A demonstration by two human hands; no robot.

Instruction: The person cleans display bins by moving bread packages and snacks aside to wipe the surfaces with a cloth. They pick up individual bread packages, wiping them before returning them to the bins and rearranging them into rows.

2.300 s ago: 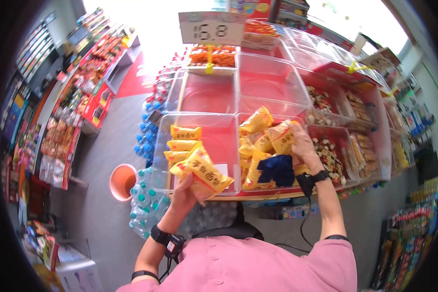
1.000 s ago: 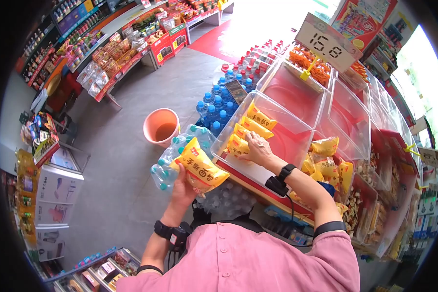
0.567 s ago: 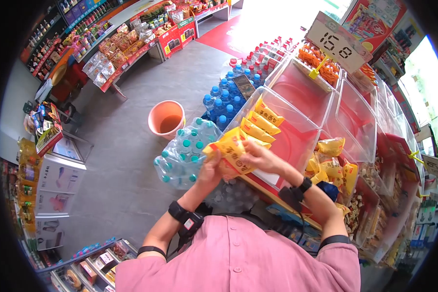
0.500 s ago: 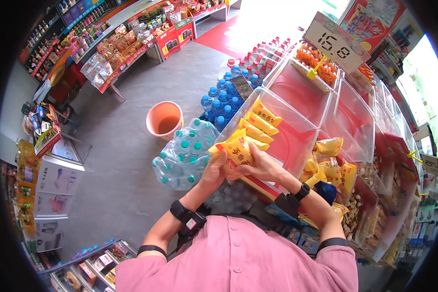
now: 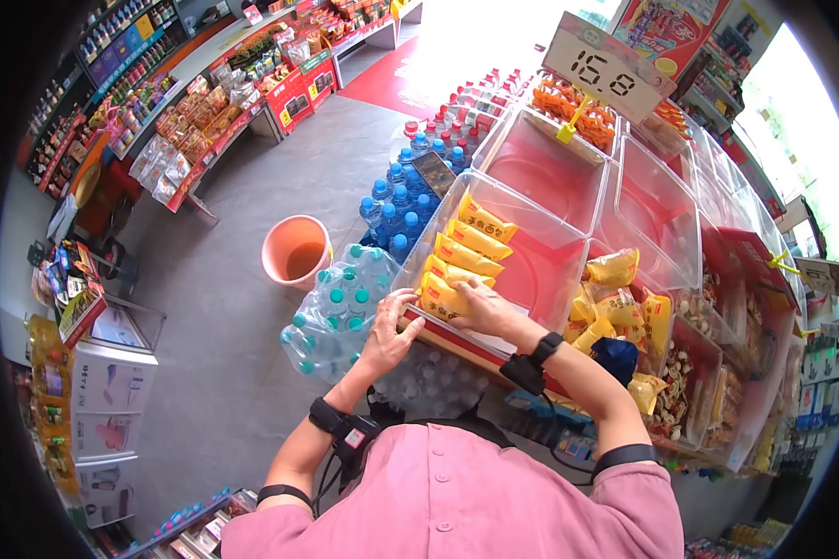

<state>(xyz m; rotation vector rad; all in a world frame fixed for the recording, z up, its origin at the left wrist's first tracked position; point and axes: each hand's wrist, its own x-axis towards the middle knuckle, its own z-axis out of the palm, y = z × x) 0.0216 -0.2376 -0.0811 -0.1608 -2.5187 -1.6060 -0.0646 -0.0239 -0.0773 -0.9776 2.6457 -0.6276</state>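
Observation:
A row of several yellow bread packets [image 5: 468, 247] lies along the left side of a clear plastic bin [image 5: 541, 247] with a red base. My right hand [image 5: 488, 311] grips the right end of the nearest bread packet [image 5: 440, 296], thumb and fingers bent over it, at the front of the row. At the bin's front left corner is my left hand [image 5: 389, 335], its fingers apart by the rim and close to the packet's left end. Nothing shows in the left hand.
More yellow packets [image 5: 615, 307] fill a bin to the right. Blue-capped bottles [image 5: 405, 210], a phone [image 5: 433, 174] and green-capped bottles [image 5: 345, 303] stand left of the bin. A pink bucket [image 5: 296, 252] is on the floor. A price sign [image 5: 606, 70] rises behind.
The bread packet held up in both hands has gone down into the bin at the row's front. My left hand has let go of it and moved to the bin's corner.

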